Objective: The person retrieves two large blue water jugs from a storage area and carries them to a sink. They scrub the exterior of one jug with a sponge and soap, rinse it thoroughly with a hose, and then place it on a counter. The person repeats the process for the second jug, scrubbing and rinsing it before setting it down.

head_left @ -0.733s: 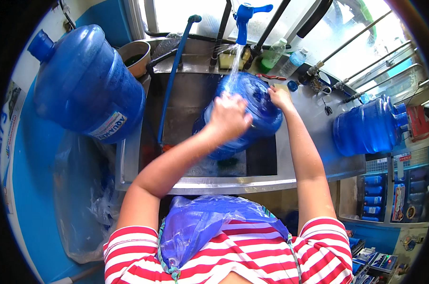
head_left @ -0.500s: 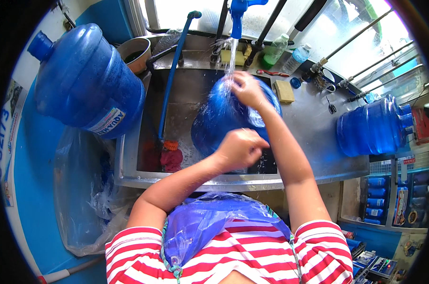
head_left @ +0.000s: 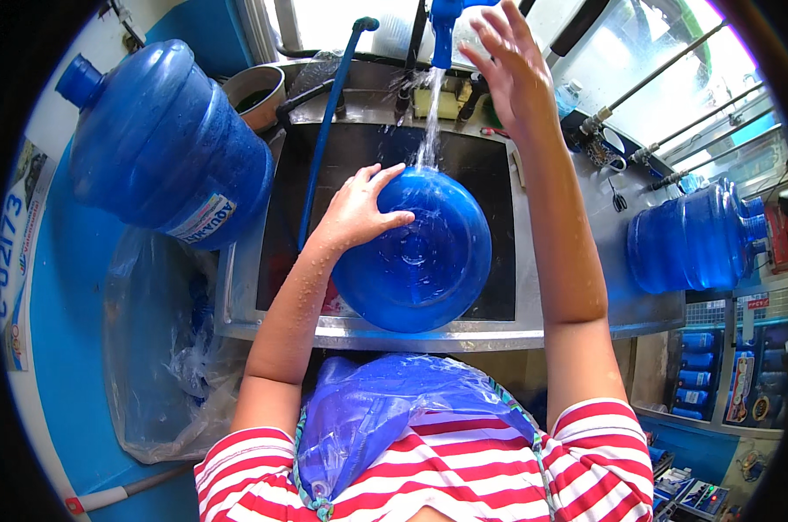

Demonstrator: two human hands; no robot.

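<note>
A large blue water jug (head_left: 429, 261) sits in the steel sink with its round bottom facing me. Over its upper left edge my left hand (head_left: 363, 209) is gripping, thumb across the bottom and fingers along the rim. Water (head_left: 430, 113) pours from the blue tap (head_left: 443, 39) onto the jug's far edge and splashes. My right hand (head_left: 517, 74) is raised just right of the tap, fingers spread, holding nothing; I cannot tell whether it touches the tap. The jug's neck is hidden underneath.
Another blue jug (head_left: 172, 143) stands at the left, beside a brown bowl (head_left: 259, 97). On the right counter lies a further blue jug (head_left: 694, 237), with scissors (head_left: 618, 202) near it. A blue pipe (head_left: 328, 130) rises along the sink's left side. A clear plastic bag (head_left: 154, 348) hangs lower left.
The jug has turned so its bottom faces me. My left hand has opened from a fist and taken hold of its edge. My right hand has left the jug and risen beside the tap.
</note>
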